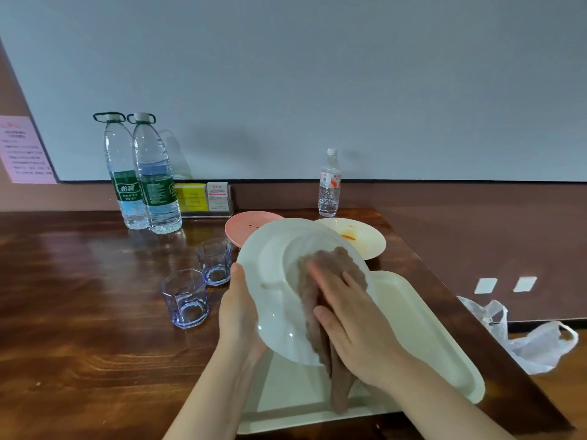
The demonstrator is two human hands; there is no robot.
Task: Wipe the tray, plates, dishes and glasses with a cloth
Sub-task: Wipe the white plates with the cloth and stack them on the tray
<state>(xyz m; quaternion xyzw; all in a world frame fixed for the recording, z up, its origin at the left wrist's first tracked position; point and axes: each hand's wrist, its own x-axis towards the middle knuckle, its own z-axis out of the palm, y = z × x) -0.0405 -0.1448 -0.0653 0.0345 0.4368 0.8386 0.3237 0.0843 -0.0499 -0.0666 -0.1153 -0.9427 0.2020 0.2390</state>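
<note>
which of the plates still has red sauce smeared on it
The cream plate at the back right, near the small bottle. The pink plate shows only tiny specks, and the white plate is held.

Soft even light, wide-angle bending at edges, blurred fingers [320, 274].

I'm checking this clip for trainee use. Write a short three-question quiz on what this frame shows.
1. True or false: the white plate lies flat on the tray.
2. Which hand presses the cloth on the plate? A left hand B right hand
3. How many glasses stand on the table?

Key: 1 false, it is held tilted above the tray. 2 B. 3 two: the near glass and the far glass.
</note>
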